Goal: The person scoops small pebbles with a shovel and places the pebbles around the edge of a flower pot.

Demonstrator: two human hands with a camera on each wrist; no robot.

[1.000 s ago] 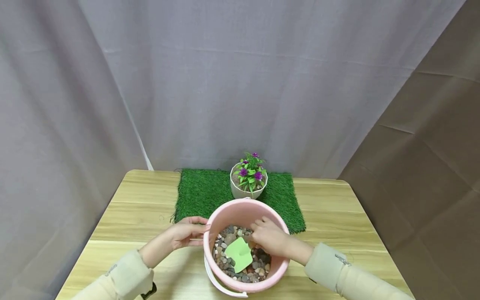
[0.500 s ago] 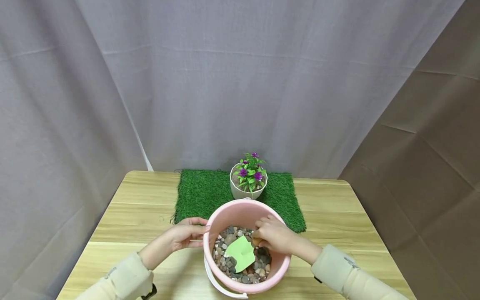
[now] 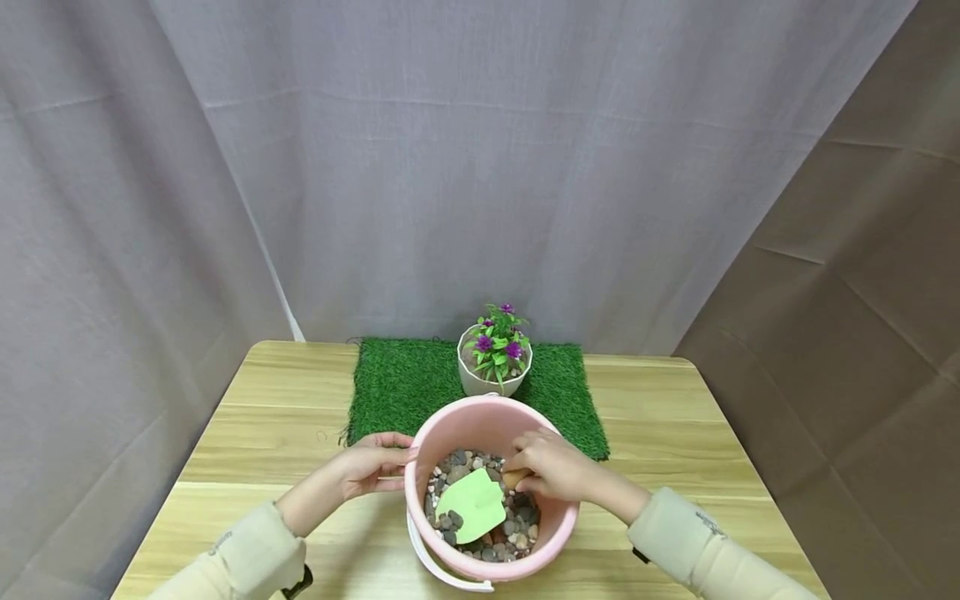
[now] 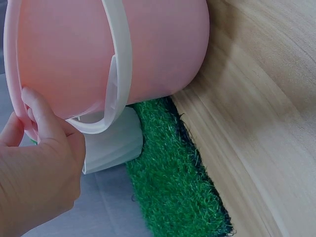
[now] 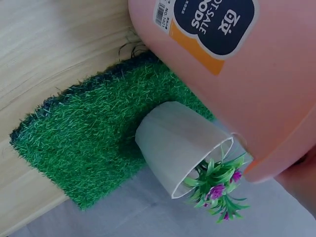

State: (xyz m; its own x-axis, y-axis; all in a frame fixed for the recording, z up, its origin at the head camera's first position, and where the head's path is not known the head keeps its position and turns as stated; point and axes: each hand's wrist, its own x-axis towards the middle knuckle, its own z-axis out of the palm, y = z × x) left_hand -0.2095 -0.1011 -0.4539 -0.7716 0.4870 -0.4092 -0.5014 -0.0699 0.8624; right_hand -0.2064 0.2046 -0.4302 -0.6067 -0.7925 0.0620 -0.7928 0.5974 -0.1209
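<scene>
A pink bucket (image 3: 491, 570) with pebbles (image 3: 517, 533) in its bottom stands at the table's front. My left hand (image 3: 372, 465) pinches its left rim between thumb and fingers, as the left wrist view also shows. Inside the bucket my right hand (image 3: 551, 465) grips the wooden handle (image 3: 514, 477) of a small trowel. The trowel's light green blade (image 3: 474, 505) points left over the pebbles, with several dark stones lying at its front left edge. In the right wrist view the bucket wall hides most of the right hand.
Behind the bucket, a white pot (image 3: 495, 385) with a purple-flowered plant (image 3: 498, 343) stands on a green turf mat (image 3: 405, 375). The bucket's white handle (image 3: 442, 575) hangs down at the front left. Grey curtains (image 3: 480, 167) enclose the wooden table (image 3: 645, 417).
My right hand has lifted slightly and shifted right, showing more of the wooden handle. The trowel blade has turned and pushed left among the pebbles. My left hand stays on the rim.
</scene>
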